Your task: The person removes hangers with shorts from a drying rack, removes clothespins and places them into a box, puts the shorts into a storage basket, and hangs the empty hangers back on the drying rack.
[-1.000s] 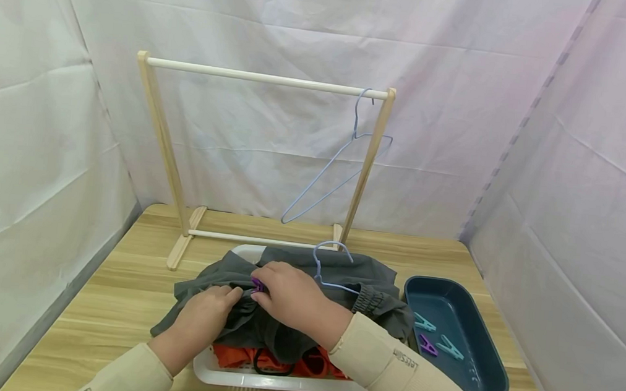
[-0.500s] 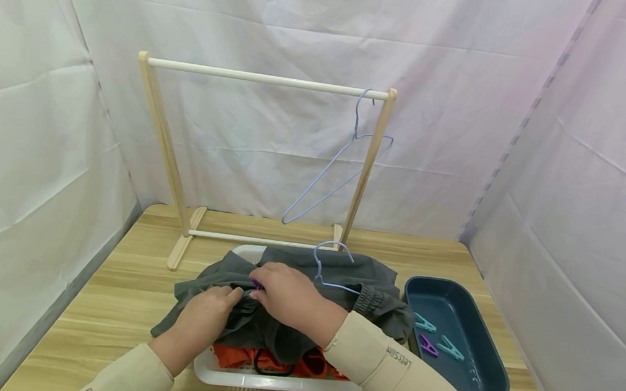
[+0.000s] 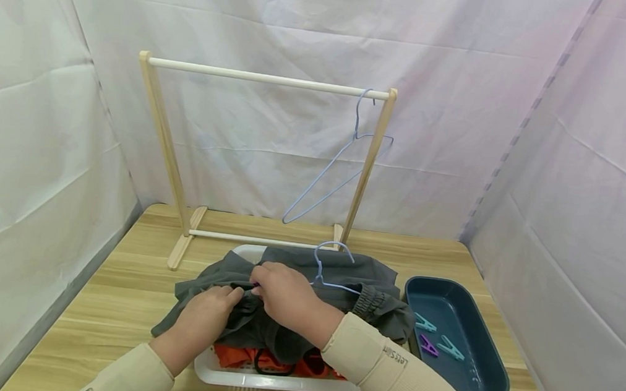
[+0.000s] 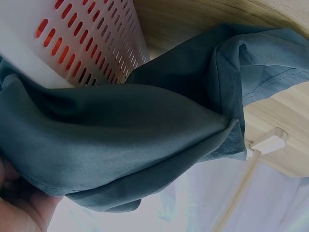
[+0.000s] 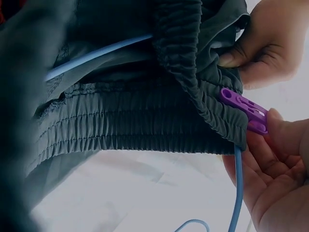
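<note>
Dark grey pants (image 3: 272,341) with a gathered elastic waistband (image 5: 120,121) lie bunched over a white basket (image 3: 274,383). A blue hanger (image 3: 333,285) runs inside the waistband, its hook standing up above the cloth. My right hand (image 3: 284,295) pinches a purple clothespin (image 5: 244,110) between thumb and fingers; the clothespin's far end sits over the corner of the waistband, beside the hanger's wire. Left of it, my left hand (image 3: 207,317) pinches the waistband cloth close to the clothespin. In the left wrist view, loose folds of the pants cover most of that hand.
Behind the basket stands a wooden rack (image 3: 267,78) with another blue hanger (image 3: 320,174) at its right end. A dark blue tray (image 3: 478,353) on the right holds two light blue clothespins (image 3: 450,348) and a purple one (image 3: 428,345). Orange cloth (image 3: 234,356) shows under the pants.
My right hand has turned slightly, and less of the purple clothespin shows between its fingers. The left hand stays in place on the pants.
</note>
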The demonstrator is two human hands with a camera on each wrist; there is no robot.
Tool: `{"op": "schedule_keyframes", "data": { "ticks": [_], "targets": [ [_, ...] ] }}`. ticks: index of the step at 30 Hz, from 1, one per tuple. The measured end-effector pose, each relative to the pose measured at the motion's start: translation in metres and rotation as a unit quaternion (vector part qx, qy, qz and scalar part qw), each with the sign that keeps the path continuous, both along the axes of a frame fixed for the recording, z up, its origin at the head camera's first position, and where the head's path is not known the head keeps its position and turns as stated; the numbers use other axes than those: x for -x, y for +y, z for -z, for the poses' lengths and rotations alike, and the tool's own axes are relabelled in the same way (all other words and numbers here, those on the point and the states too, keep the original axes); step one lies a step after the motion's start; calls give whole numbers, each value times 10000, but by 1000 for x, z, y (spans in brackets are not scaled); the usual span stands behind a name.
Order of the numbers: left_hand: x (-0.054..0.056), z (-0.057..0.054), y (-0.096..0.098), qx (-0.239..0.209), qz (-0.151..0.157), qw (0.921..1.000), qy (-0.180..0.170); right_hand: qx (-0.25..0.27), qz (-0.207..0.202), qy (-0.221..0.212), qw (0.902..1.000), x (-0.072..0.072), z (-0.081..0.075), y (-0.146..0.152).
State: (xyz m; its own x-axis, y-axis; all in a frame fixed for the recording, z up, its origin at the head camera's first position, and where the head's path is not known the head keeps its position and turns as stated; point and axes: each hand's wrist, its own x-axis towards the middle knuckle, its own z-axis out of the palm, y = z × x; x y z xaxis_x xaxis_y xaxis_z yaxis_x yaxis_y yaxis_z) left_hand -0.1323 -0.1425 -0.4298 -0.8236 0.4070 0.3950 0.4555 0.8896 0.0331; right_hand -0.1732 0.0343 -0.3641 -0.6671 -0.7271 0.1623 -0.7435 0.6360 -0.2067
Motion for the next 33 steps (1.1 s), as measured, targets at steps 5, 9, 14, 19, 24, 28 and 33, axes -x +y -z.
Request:
{"op": "schedule_keyframes", "data": {
  "ticks": [5,9,14,19,24,28,33],
  "targets": [
    [0,0,0,-24,-7,10000,-6,134,1,-4,9999,0,2,0],
    [0,-1,1,-45,-6,10000,-13,271,-2,-47,9996,1,3,1],
    [1,-1,1,-55,32,10000,59,572,-41,-69,9983,2,4,2],
    [1,0,1,-63,54,9999,128,925,-74,-75,9957,3,5,3],
    [1,1,1,-67,45,9999,147,1093,-81,-16,9940,3,3,3],
    [1,2,1,-59,34,9999,121,1160,-41,25,9932,2,1,3],
    [1,2,0,-26,0,10000,58,1176,9,2,9931,2,-2,3]
  ]
}}
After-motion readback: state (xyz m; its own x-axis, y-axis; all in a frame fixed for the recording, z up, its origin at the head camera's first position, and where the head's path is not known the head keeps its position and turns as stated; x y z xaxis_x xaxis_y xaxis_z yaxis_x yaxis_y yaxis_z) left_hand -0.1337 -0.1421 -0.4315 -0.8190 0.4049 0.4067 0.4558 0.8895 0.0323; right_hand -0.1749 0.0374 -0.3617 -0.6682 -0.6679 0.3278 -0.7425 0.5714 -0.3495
